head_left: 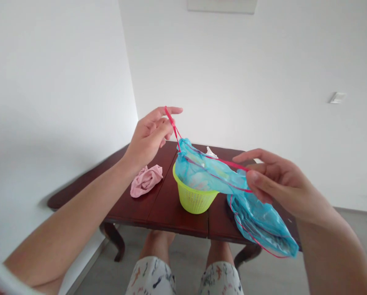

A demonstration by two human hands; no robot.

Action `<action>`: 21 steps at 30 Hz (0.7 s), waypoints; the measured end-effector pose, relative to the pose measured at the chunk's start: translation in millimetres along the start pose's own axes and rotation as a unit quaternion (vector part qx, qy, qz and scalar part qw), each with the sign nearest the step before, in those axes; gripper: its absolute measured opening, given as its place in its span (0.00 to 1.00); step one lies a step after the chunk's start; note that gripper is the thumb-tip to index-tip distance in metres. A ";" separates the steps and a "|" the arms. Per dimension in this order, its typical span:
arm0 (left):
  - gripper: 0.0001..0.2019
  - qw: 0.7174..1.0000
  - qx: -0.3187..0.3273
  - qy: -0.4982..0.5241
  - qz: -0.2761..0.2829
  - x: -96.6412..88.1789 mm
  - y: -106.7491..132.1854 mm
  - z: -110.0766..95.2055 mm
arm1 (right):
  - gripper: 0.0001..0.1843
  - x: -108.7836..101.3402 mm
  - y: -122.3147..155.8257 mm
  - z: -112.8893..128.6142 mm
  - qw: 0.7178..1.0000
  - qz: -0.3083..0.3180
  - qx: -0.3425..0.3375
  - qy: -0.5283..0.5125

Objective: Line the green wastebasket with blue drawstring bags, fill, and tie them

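A thin blue drawstring bag (208, 170) stretches across the mouth of a yellow-green slotted basket (197, 200), its lower part inside the basket. My left hand (152, 131), raised at the bag's left end, has the red drawstring (173, 123) looped over its index finger; the other fingers are curled in. My right hand (272, 176) pinches the drawstring and bag edge on the right side between thumb and fingers. The string is pulled taut between both hands. Pale contents show faintly through the bag; what they are I cannot make out.
A second blue drawstring bag (263, 223) lies crumpled at the right, hanging over the front edge of the dark red wooden table (161, 209). Left of the basket is a crumpled pink cloth (146, 181). Something white (211, 153) pokes up behind the bag. White walls stand behind and left.
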State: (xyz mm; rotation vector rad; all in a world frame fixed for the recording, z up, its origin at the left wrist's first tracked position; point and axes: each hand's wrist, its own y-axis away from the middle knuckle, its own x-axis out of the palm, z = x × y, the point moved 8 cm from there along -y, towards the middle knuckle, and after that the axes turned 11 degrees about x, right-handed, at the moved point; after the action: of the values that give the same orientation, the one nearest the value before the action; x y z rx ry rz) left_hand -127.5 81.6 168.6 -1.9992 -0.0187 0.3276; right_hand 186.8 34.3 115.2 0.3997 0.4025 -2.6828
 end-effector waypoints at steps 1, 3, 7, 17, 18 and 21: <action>0.17 1.000 0.016 -0.009 -0.002 -0.9 -1.7 -8.2 | 0.18 -6.0 2.6 12.6 0.998 -0.042 -0.049 -0.026; 0.16 0.998 0.059 -0.027 -0.005 -3.6 -4.1 -25.8 | 0.16 -17.4 7.9 32.8 0.980 -0.120 -0.144 -0.059; 0.22 0.988 0.137 -0.062 -0.022 -9.2 -2.6 -56.9 | 0.12 -25.8 12.3 50.6 0.943 -0.210 -0.252 -0.049; 0.39 0.967 0.017 0.022 0.254 73.1 -1.7 -69.1 | 0.10 27.1 13.0 92.3 0.913 -0.180 -0.346 0.123; 0.42 0.958 0.005 -0.001 0.286 80.8 2.7 -70.2 | 0.11 36.7 15.2 97.6 0.916 -0.138 -0.353 0.135; 0.31 0.935 0.030 -0.082 0.344 98.0 19.4 -79.7 | 0.16 63.5 25.4 109.1 0.900 -0.051 -0.379 0.210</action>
State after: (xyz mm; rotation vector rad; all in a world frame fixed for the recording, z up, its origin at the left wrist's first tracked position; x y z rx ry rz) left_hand -16.9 18.1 161.7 -1.8565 0.5909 0.9281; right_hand 117.9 -45.9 188.8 0.7092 1.5547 -2.2605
